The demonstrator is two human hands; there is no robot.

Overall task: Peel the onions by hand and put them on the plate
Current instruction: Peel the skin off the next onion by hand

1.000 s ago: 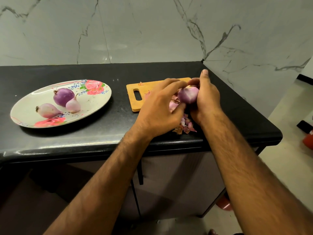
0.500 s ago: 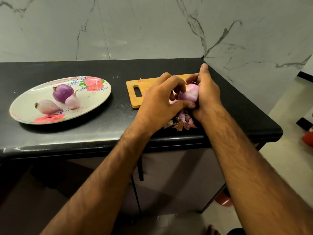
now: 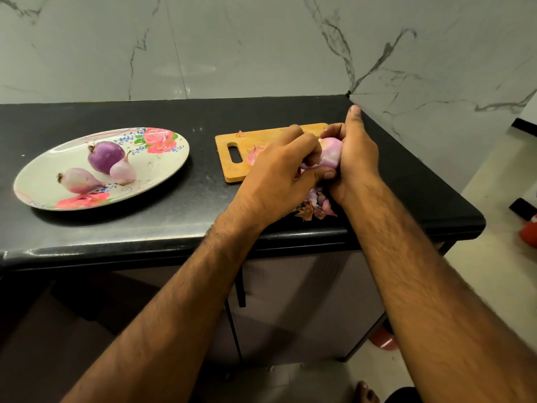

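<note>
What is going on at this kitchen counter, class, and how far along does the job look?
A person is peeling an onion by hand above a wooden cutting board. The right hand cradles it while the left hand pinches at its skin. Torn peels lie on the black counter beneath the hands. Three other onions, which look peeled, sit on the flowered plate to the left, so this one has yet to join them.

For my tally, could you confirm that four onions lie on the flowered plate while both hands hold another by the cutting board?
Not quite: the head view shows three onions on the plate, not four. The left hand and right hand do hold another onion by the cutting board.
</note>
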